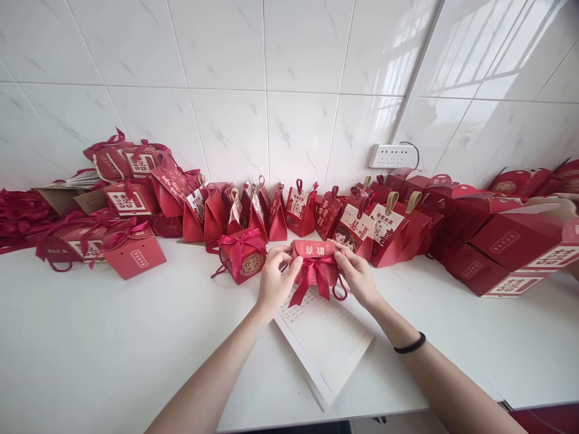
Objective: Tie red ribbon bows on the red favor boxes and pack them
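Observation:
Between both hands is a red gift box (315,248) with a satin bow across its front and a twisted cord handle hanging at its right. My left hand (277,274) is closed on the box's left side, thumb at the front near the bow. On the right side, my right hand (358,271) grips it too, fingers partly behind the box. A black band (410,343) circles the right wrist. Beneath the box lies a notebook (332,349) with handwriting on its page. Just left of my left hand stands another bow-tied red box (243,256).
Along the tiled wall stands a row of red gift boxes (298,211). Bow-tied boxes are heaped at the left (131,199), beside dark red ribbons (20,220). Larger red boxes (511,244) are stacked at the right. A power strip (393,156) is against the wall.

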### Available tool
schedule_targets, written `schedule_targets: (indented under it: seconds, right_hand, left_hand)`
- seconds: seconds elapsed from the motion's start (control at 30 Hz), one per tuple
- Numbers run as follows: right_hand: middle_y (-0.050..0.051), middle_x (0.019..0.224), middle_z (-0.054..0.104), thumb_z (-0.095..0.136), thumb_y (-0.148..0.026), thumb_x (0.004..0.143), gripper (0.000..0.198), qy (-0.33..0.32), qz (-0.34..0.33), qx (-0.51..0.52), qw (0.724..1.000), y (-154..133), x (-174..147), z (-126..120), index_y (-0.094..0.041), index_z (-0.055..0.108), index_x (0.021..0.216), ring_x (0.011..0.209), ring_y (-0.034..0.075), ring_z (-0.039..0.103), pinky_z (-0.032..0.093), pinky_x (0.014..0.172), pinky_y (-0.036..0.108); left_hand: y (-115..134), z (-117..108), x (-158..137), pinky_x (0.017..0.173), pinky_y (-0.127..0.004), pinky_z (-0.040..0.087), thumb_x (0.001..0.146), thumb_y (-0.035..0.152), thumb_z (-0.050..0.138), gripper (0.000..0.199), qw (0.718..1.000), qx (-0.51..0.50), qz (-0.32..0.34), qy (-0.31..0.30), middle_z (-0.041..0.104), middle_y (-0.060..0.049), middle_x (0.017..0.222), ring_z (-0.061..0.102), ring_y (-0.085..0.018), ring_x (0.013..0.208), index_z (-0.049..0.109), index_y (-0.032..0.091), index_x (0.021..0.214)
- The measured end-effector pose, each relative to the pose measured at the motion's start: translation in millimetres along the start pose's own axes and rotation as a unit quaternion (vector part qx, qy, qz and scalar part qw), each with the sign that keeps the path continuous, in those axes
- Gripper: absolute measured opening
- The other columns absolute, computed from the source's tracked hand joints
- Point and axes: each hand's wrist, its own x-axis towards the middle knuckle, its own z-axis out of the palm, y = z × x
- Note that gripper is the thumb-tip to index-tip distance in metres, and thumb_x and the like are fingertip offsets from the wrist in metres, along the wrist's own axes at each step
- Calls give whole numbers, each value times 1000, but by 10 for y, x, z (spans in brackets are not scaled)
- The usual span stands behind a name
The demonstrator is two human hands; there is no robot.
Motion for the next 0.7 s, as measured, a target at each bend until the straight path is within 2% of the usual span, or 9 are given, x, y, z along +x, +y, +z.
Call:
schedule_targets:
  seconds: [0.17,0.47,0.63,0.7]
  right_hand:
    - [5,133,47,57,-59,80,41,-9,-6,19,1000,38,10,7,-20,70,81,122,28,43,36,103,38]
    - [5,134,46,58,-58,80,41,-18,9,42,999,100,26,-13,-19,66,71,125,29,40,36,104,38]
    - [7,136,45,58,-61,79,42,-13,28,1,1000,108,-9,-58,-21,70,85,124,33,41,33,106,45]
    - [6,136,45,59,-64,75,45,-6,44,-16,999,131,-5,-80,-21,71,83,125,35,39,31,107,48]
  left_hand:
    - [-1,-21,32,88,-29,42,78,33,56,27,999,-23,-40,-13,59,-6,104,55,-19,105,46,19,58]
    - [-66,-11,52,87,-29,41,76,29,56,23,998,-44,-42,-12,59,-5,100,55,-19,101,47,19,58]
    - [-9,-9,12,82,-31,43,73,25,58,21,999,-43,-33,7,58,-7,92,56,-19,91,46,18,56]
    - [15,-13,-7,83,-32,43,72,24,59,21,998,-51,-43,10,58,-7,91,57,-19,92,46,18,57]
